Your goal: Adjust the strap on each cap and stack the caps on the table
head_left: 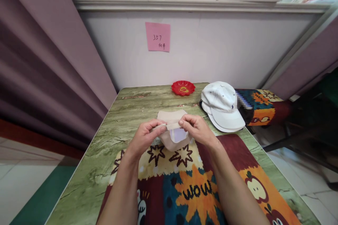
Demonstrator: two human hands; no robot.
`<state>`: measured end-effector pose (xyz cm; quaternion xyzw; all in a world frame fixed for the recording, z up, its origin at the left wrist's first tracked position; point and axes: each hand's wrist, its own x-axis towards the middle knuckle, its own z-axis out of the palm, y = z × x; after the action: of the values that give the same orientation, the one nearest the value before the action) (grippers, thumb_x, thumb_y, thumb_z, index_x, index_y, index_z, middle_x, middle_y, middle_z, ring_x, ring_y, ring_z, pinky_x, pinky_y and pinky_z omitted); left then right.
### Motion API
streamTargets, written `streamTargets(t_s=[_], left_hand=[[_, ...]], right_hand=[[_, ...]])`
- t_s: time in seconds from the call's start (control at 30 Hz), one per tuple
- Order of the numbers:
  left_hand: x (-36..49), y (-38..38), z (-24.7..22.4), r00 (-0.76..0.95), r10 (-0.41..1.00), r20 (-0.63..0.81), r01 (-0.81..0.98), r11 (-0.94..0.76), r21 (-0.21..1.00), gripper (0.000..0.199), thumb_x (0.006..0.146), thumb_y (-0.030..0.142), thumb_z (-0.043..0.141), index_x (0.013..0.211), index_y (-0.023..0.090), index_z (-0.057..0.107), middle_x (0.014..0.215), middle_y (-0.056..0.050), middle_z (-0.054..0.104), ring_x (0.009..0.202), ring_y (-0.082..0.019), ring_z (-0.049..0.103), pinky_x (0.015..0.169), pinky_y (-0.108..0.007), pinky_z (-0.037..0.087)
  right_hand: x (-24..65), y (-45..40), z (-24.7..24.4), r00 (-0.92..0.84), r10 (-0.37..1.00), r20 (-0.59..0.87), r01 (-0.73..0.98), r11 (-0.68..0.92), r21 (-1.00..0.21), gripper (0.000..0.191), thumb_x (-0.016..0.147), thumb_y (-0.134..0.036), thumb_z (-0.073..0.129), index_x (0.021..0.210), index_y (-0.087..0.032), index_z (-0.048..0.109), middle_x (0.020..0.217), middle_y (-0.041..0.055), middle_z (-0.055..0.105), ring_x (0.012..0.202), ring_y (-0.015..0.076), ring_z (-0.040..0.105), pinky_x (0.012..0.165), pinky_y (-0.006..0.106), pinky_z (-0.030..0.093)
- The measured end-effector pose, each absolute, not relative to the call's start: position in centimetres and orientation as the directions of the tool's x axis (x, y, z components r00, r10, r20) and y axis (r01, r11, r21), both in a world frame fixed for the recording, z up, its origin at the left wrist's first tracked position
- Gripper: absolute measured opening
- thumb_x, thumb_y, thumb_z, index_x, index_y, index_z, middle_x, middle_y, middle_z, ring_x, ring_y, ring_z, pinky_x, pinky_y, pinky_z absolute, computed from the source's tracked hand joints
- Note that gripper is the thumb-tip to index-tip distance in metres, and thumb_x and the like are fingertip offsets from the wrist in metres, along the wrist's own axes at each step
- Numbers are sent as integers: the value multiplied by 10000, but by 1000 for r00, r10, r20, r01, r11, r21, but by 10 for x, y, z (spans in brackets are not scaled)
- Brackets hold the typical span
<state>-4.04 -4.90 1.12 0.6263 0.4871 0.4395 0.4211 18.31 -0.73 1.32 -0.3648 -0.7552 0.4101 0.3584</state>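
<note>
A beige cap point(173, 143) is held up over the table, its back strap and opening turned toward me and its brim point(171, 116) pointing away. My left hand point(148, 134) pinches the left end of the strap between thumb and fingers. On the other side, my right hand point(196, 128) has its thumb and fingers closed on the strap's right part. The closure between the fingertips is too small to make out in detail. To the right of my right hand lies a stack of caps, with a white cap point(220, 100) on top.
A red scalloped dish point(183, 88) stands near the back edge of the wood-patterned table point(105, 147). Under my forearms lies a colourful printed mat point(195, 193). A pink note point(157, 37) sticks to the wall. Beyond the table's right side is a stool with a patterned cover point(264, 107).
</note>
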Motion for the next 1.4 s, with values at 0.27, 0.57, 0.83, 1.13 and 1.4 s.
streamTargets(t_s=[0.27, 0.57, 0.83, 1.13, 1.4], left_hand=[[-68, -51, 14, 37, 982, 185, 377, -185, 907, 279, 910, 379, 549, 1056, 215, 722, 1123, -80, 718, 1105, -276, 621, 979, -370, 454], [-74, -42, -6, 192, 968, 160, 650, -248, 718, 519, 793, 167, 543, 1296, 268, 617, 1509, -83, 470, 1405, -287, 408, 1175, -485, 269], [-66, -45, 4, 176, 966, 190, 451, -250, 857, 158, 851, 360, 651, 819, 207, 675, 1115, -103, 715, 1153, -298, 607, 1008, -429, 453], [-44, -51, 14, -86, 996, 37, -443, -72, 894, 334, 761, 390, 760, 1029, 208, 679, 890, -47, 763, 799, -231, 719, 718, -318, 583], [-28, -40, -4, 9, 1000, 5, -573, 1, 819, 611, 889, 668, 443, 1244, 219, 656, 1104, -88, 759, 1196, -330, 629, 997, -462, 518]], right_hand=[[233, 16, -3, -389, 883, 263, 411, 422, -808, 348, 914, -169, 452, 1149, -242, 698, 1180, 55, 698, 1106, 227, 626, 977, 376, 454], [238, 26, -40, -533, 837, 121, 631, 489, -603, 573, 714, -31, 624, 1209, -309, 701, 1412, 86, 548, 1295, 275, 518, 1103, 454, 367], [228, 19, -10, -548, 799, 246, 266, 445, -855, 154, 855, -281, 644, 929, -237, 772, 1215, 70, 697, 1171, 266, 611, 1061, 450, 412], [200, 3, -2, -332, 941, 57, -352, -68, -934, 339, 787, -471, 724, 1004, -211, 711, 953, 57, 762, 900, 245, 705, 800, 352, 567], [178, 24, -20, -516, 819, -252, -506, -528, -682, 365, 936, -373, 461, 1159, -145, 638, 1007, 110, 768, 1049, 263, 704, 923, 446, 571]])
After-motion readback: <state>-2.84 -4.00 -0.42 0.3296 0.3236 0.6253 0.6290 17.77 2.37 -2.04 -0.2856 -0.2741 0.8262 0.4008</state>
